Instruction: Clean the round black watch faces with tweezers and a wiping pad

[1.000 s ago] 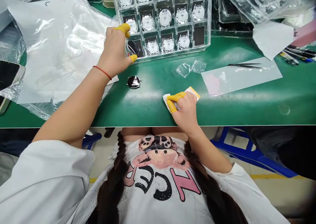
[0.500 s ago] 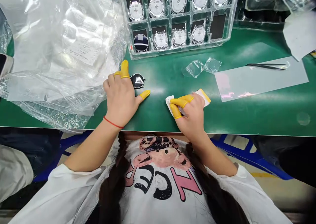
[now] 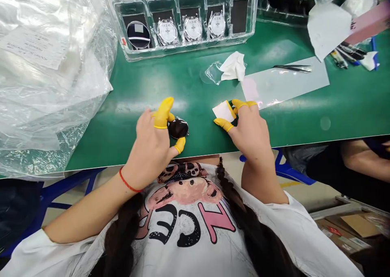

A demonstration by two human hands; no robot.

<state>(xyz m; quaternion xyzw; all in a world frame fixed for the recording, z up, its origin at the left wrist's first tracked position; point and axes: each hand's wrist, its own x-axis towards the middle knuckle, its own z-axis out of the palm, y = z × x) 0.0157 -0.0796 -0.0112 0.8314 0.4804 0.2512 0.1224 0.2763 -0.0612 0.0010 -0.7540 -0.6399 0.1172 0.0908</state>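
My left hand (image 3: pixel 152 140), with yellow finger cots, is curled round a round watch head (image 3: pixel 178 128) with a dark glossy face. The thumb is at its near edge and the fingers at its far side, low over the green table. To the right, my right hand (image 3: pixel 250 124), also in yellow finger cots, pinches a small white square pad (image 3: pixel 223 111) with a yellow edge between thumb and fingers. A crumpled white wipe (image 3: pixel 233 66) lies beyond that hand, beside a clear film scrap (image 3: pixel 214 72).
A clear compartment tray (image 3: pixel 185 45) at the back holds several watch heads. Clear plastic bags (image 3: pixel 61 90) cover the left side. Black tweezers (image 3: pixel 292 68) lie on a translucent sheet (image 3: pixel 283 81) at right. Pens (image 3: pixel 347 55) sit farther right, near another person's arm (image 3: pixel 365 161).
My left hand has closed round the watch head it was beside. The white wipe has left my right hand and lies on the table; the pad stays there. The whole view has shifted.
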